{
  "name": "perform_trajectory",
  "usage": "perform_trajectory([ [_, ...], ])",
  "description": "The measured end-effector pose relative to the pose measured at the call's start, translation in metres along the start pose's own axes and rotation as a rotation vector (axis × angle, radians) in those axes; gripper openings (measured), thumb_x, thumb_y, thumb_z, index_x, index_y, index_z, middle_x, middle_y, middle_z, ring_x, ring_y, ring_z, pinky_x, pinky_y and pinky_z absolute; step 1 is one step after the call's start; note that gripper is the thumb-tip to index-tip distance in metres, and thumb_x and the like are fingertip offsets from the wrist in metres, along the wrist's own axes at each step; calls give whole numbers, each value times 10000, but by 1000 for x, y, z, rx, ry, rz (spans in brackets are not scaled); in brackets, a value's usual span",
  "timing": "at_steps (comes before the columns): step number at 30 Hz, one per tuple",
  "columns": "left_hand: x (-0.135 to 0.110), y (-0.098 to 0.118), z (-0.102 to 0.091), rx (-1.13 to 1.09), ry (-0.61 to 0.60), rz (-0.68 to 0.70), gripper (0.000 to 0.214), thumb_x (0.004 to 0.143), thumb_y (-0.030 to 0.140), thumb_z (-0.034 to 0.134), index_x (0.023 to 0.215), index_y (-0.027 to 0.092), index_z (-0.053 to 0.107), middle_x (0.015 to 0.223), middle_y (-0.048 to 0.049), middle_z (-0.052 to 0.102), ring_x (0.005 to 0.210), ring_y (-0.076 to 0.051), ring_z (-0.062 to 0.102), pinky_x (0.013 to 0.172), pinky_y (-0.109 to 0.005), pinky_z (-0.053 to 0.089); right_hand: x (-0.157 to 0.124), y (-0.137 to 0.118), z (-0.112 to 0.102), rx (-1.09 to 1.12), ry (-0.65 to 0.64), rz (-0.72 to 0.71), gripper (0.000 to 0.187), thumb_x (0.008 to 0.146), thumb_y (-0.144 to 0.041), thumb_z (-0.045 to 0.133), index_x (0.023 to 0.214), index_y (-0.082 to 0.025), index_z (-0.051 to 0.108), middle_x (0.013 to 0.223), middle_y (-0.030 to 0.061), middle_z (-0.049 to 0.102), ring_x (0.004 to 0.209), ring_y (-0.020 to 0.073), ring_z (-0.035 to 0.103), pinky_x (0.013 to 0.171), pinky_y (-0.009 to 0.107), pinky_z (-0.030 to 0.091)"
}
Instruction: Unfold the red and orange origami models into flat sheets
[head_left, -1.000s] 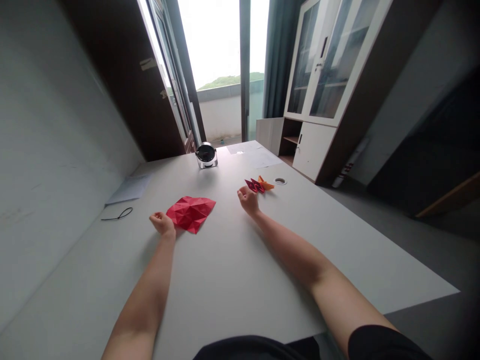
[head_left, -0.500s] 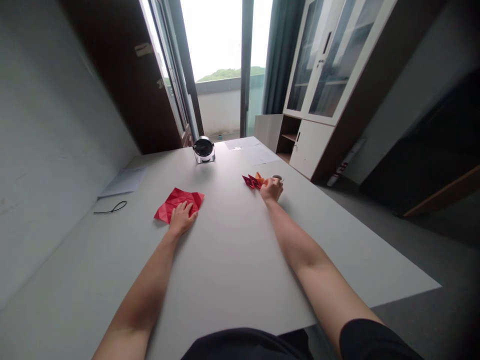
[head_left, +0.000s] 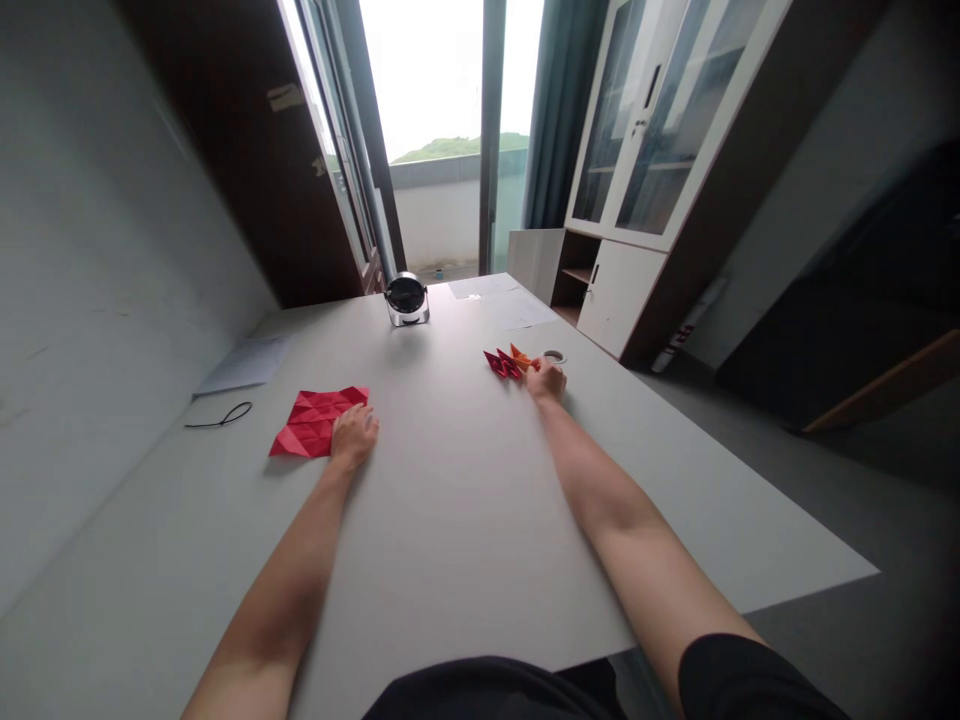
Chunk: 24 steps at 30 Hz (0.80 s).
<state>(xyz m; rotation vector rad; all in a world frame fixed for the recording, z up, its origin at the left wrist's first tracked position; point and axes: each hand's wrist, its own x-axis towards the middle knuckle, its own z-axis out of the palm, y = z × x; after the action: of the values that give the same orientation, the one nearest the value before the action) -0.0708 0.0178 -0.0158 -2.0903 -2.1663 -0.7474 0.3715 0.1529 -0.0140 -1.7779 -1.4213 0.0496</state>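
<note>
A red sheet of creased origami paper lies on the left part of the white table. My left hand rests at its right edge, fingers loosely bent and slightly apart, covering that corner. Farther right, my right hand has its fingers closed on an orange folded paper piece, whose near end the fingers hide. Beside it, on the left, sit dark red folded paper pieces with pointed tips. A roll of tape lies just beyond my right hand.
A round black device on a silver stand stands near the table's far end. Paper sheets lie at the far right, and more papers on the left by a black cable tie. A white cabinet stands beyond the right edge.
The red sheet has slid and turned to the left. My left hand has shifted left, from on top of the sheet to its right edge. My right hand has moved slightly right, exposing more orange paper.
</note>
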Motion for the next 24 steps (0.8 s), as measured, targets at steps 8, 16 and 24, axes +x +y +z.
perform_trajectory([
  [8, -4, 39, -13, -226, 180, 227, 296, 956, 288, 491, 1192, 215, 654, 1250, -106, 647, 1189, -285, 572, 1083, -451, 407, -61, -83, 1, 238, -140, -740, 157, 962, -177, 489, 943, -198, 643, 954, 97, 660, 979, 259, 564, 909, 388, 449],
  [16, -22, 80, -21, -162, 188, 299, 252, 967, 308, 525, 1182, 244, 641, 1168, -98, 633, 1093, -275, 583, 993, -422, 445, -108, -121, 8, 349, -449, -1055, 145, 980, -171, 513, 987, -214, 651, 988, 78, 688, 957, 213, 601, 829, 330, 500],
  [24, -20, 74, -19, -21, 155, 267, 150, 949, 272, 543, 982, 223, 681, 976, -92, 629, 948, -265, 583, 875, -387, 453, -111, -119, 14, 374, -527, -1055, 130, 961, -160, 565, 971, -217, 681, 984, 65, 712, 956, 196, 635, 843, 311, 510],
])
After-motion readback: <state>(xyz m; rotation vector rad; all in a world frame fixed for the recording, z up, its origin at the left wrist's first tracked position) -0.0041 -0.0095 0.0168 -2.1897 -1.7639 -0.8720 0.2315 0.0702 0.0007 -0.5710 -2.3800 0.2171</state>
